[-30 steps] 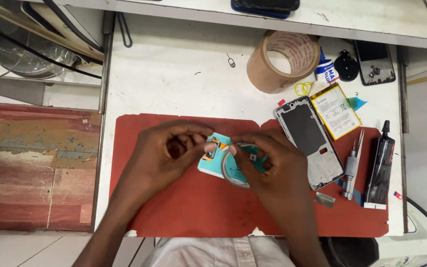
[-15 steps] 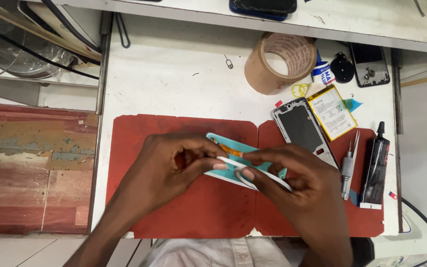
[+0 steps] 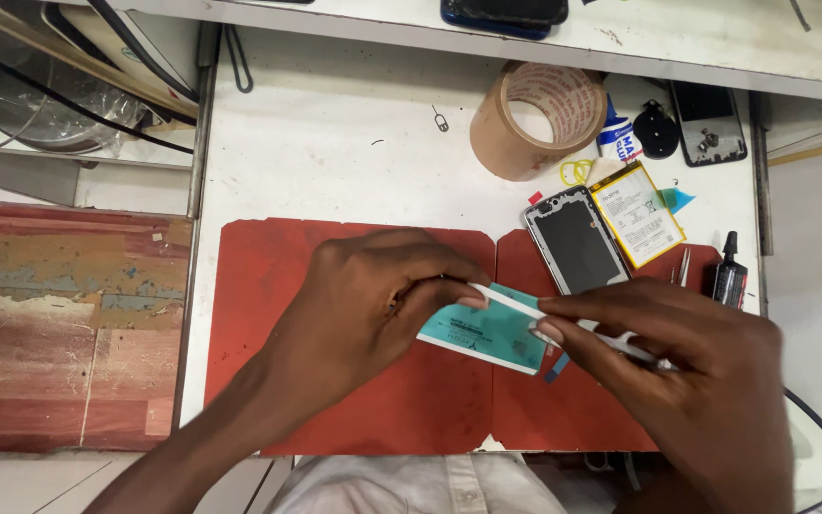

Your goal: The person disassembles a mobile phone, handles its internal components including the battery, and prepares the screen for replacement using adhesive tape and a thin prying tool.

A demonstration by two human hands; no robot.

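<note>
Teal packet point(image 3: 487, 335) with white print, flat and rectangular, held just above the red work mat point(image 3: 335, 400), near mat centre. A thin white strip point(image 3: 563, 324) runs across its top edge toward 4 o'clock, lying slantwise.

Left hand point(image 3: 373, 305): grip pinched on the packet's left end, fingertips pressed together at the strip's near end. Right hand point(image 3: 687, 381): grip pinching the white strip, thumb and forefinger closed on it, at 3 o'clock of the packet.

Outward, on the mat's upper right: phone frame point(image 3: 577, 243), dark inside, at 1 o'clock of the packet. Touching its right edge, a yellow-bordered phone battery point(image 3: 637, 211). Black glue bottle point(image 3: 730, 276) with nozzle at 2 o'clock, tweezers point(image 3: 683, 266) beside it.

On the white table point(image 3: 335, 143) beyond: roll of brown packing tape point(image 3: 537, 119) at 12 o'clock, yellow rubber band point(image 3: 577, 172) under it. Phone back cover point(image 3: 708, 122) far right.
</note>
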